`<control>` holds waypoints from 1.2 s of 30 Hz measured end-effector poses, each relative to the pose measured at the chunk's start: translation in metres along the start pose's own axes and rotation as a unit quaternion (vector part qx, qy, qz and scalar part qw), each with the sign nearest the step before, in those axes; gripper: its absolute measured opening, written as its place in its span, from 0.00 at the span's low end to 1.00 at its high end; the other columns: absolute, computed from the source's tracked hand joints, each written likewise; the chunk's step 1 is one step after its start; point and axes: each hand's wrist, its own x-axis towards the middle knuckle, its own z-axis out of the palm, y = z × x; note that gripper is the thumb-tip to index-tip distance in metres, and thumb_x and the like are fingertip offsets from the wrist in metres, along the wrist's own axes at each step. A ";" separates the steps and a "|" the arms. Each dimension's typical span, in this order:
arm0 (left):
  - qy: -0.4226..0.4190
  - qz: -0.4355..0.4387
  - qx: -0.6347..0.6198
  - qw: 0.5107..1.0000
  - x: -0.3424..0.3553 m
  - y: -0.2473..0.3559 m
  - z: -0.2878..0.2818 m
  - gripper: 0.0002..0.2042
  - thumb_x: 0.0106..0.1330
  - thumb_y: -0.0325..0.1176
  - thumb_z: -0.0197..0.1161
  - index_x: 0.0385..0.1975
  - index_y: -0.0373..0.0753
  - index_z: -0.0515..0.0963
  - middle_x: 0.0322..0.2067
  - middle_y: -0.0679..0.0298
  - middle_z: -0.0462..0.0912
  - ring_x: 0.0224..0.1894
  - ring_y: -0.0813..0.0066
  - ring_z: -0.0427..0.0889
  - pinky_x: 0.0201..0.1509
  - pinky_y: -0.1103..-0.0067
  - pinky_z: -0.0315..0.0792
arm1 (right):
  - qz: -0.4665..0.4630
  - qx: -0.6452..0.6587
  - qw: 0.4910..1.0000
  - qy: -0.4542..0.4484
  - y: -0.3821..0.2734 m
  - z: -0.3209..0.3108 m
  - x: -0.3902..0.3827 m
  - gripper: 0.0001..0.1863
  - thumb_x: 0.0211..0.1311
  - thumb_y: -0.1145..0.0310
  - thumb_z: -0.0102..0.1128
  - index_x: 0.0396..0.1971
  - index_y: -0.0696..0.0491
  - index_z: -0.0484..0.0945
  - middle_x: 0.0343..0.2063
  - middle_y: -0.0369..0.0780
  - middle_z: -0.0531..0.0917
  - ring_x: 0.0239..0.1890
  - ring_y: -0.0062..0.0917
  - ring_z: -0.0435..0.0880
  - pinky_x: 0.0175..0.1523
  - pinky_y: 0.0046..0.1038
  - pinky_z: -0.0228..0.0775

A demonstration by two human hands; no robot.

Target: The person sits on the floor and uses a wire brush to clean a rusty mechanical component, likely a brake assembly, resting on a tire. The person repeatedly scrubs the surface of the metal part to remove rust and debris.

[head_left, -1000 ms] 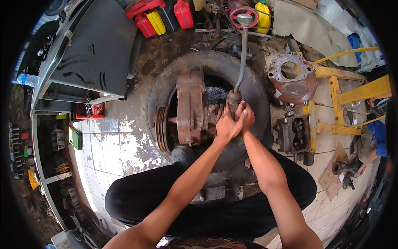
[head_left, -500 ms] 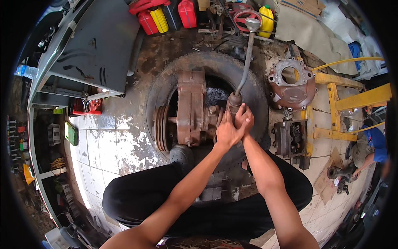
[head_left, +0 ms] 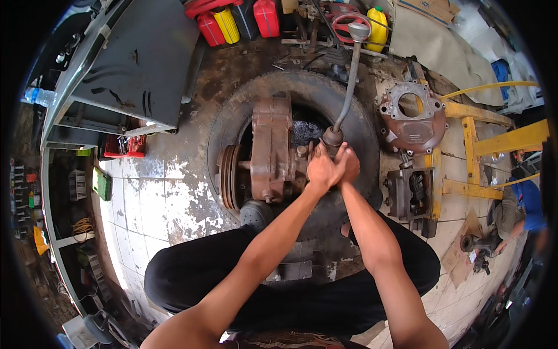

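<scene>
A rusty brown gearbox [head_left: 272,148] lies across a large black tyre [head_left: 232,110], with a grooved drum [head_left: 228,177] at its left end. From its right end rises a long grey gear lever [head_left: 352,81] with a pale knob, leaning away and slightly right. Below the lever's rounded boot, my left hand [head_left: 322,168] and my right hand [head_left: 349,165] press close together around the gear lever housing [head_left: 332,138]. Both sets of fingers are curled in, and their tips are partly hidden behind the housing.
A bell housing [head_left: 411,119] and an opened gear case [head_left: 410,193] sit right of the tyre, beside a yellow metal frame [head_left: 469,154]. Red and yellow jerrycans [head_left: 226,24] stand at the back. A grey cabinet [head_left: 131,64] is left. At far right a person's hand touches a metal part [head_left: 480,244].
My fingers have curled in, where the left hand's were stretched out along the housing. The whole view has shifted slightly; gearbox and tyre keep their places.
</scene>
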 end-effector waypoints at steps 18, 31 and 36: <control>-0.002 -0.055 -0.039 0.998 0.005 0.010 0.000 0.47 0.62 0.65 0.58 0.64 0.22 0.63 0.59 0.34 0.72 0.67 0.39 0.67 0.70 0.62 0.63 | -0.024 -0.035 0.999 0.031 0.005 0.005 0.008 0.24 0.72 0.48 0.47 0.32 0.53 0.81 0.32 0.48 0.86 0.36 0.51 0.84 0.40 0.51 0.75; 0.130 0.082 -0.036 0.988 -0.023 -0.002 0.022 0.47 0.62 0.65 0.58 0.65 0.23 0.62 0.59 0.33 0.71 0.65 0.41 0.71 0.68 0.60 0.65 | -0.054 0.029 0.994 0.087 0.017 0.011 0.013 0.23 0.71 0.49 0.48 0.36 0.54 0.84 0.37 0.47 0.87 0.41 0.48 0.85 0.46 0.46 0.76; -0.015 -0.072 -0.065 0.995 0.004 0.019 -0.006 0.49 0.61 0.66 0.57 0.66 0.23 0.61 0.62 0.34 0.69 0.67 0.40 0.68 0.71 0.61 0.62 | -0.023 -0.005 1.000 0.004 0.017 0.008 0.014 0.26 0.73 0.48 0.44 0.36 0.54 0.84 0.33 0.50 0.86 0.39 0.51 0.83 0.45 0.48 0.74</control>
